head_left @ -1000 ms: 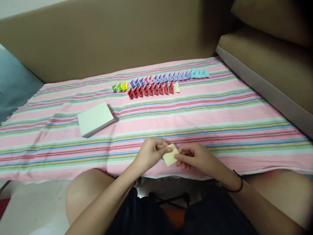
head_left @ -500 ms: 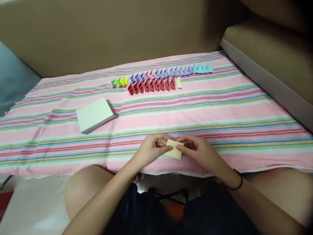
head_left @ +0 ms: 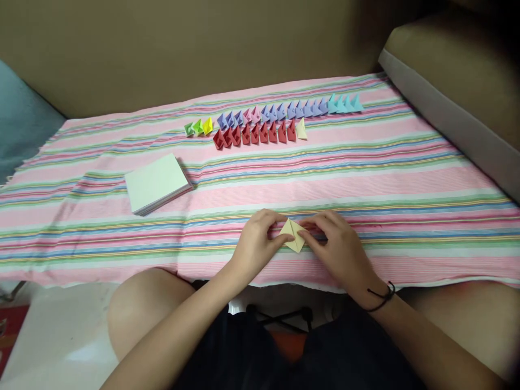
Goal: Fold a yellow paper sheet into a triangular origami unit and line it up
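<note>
A small pale yellow paper [head_left: 293, 235], folded into a pointed shape, lies on the striped cloth [head_left: 365, 179] near its front edge. My left hand [head_left: 258, 244] pinches the paper's left side, fingers curled. My right hand [head_left: 339, 246] presses its right side, fingers bent over it, a dark band on that wrist. Farther back lie two rows of folded paper pieces [head_left: 268, 122]: green, yellow, purple, pink and blue ones behind, red ones and a single pale yellow one in front.
A stack of white paper sheets [head_left: 156, 182] lies at the left of the cloth. Brown cushions [head_left: 459, 81] rise at the right and a brown wall behind. My bare knees and dark shorts are below the cloth's front edge.
The flat yellow sheet held above the cloth has come down onto it and now shows folded corners forming a point. Both hands moved slightly forward with it.
</note>
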### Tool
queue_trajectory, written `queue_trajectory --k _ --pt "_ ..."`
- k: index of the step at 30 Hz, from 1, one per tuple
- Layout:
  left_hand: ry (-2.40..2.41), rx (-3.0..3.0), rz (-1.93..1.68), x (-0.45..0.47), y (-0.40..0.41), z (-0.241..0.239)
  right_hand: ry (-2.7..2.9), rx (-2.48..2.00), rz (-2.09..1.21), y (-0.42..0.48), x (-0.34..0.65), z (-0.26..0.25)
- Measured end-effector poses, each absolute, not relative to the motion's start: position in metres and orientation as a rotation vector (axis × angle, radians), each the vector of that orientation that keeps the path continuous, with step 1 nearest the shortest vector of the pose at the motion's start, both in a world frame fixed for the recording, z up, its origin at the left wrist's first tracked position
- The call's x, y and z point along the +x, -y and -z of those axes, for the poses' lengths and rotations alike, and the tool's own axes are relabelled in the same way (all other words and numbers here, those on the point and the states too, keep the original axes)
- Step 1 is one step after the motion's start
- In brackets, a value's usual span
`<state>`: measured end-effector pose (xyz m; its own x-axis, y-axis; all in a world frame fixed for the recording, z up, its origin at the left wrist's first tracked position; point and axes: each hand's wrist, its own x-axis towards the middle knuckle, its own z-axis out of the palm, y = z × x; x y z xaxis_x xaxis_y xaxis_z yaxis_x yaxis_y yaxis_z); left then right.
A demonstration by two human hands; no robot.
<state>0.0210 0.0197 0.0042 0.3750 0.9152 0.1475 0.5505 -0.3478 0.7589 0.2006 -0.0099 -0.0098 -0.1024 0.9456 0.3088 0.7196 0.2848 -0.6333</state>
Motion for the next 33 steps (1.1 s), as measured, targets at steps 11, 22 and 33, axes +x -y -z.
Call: queue_trajectory --k 11,22,33 --pt "-1.142 1.809 -0.636 0.012 -0.015 -0.018 1.986 -1.360 -0.611 0.012 0.202 0.008" --pt "-1.056 1.771 -0.595 0.001 -0.021 -0.029 1.958 -1.395 -0.695 0.012 0.204 0.004" --pt "-0.966 2.061 -0.622 0.005 -0.018 -0.019 1.974 -1.358 -0.685 0.010 0.205 0.004"
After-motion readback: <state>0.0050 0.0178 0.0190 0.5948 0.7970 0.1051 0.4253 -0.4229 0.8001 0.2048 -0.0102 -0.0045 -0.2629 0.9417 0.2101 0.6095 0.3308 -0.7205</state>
